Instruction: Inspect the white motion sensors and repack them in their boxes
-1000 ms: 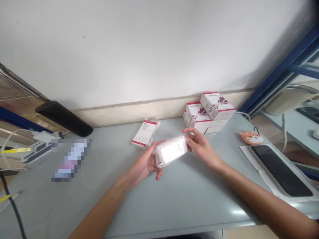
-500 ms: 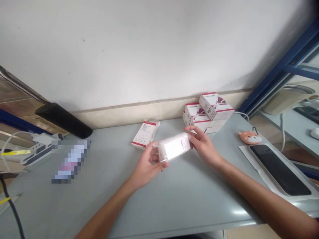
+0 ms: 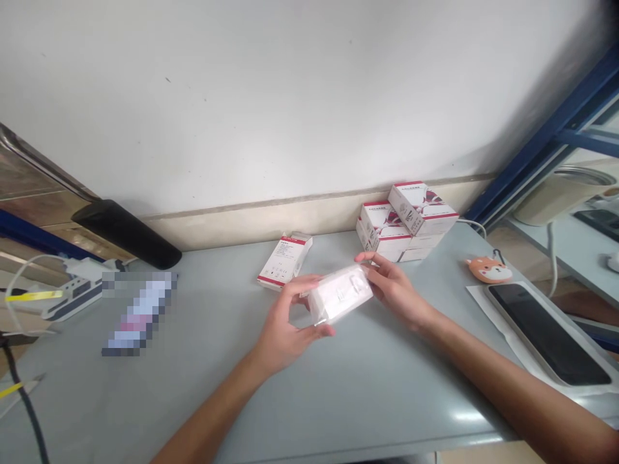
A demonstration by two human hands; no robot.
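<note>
A white box-shaped item in clear plastic wrap (image 3: 341,295) is held above the desk, tilted so its broad face points up toward me. My left hand (image 3: 289,322) closes on its left end, thumb below and fingers along the far side. At its right end, my right hand (image 3: 387,283) pinches the wrapping between thumb and fingers. Just behind the left hand lies a white and red carton (image 3: 285,259), its far end apparently open. What the wrapped item is cannot be made out.
White and red boxes (image 3: 409,219) are stacked by the wall. On the right of the grey desk (image 3: 207,380) lie an orange animal-face case (image 3: 489,269) and a dark-screened device (image 3: 546,332). A blurred-out phone-like object (image 3: 140,316), a power strip (image 3: 77,293) and a black padded arm (image 3: 128,232) are left.
The wrapped item has tipped and sunk slightly, losing its bright glare and showing printed marks on its face. Both hands keep hold of it.
</note>
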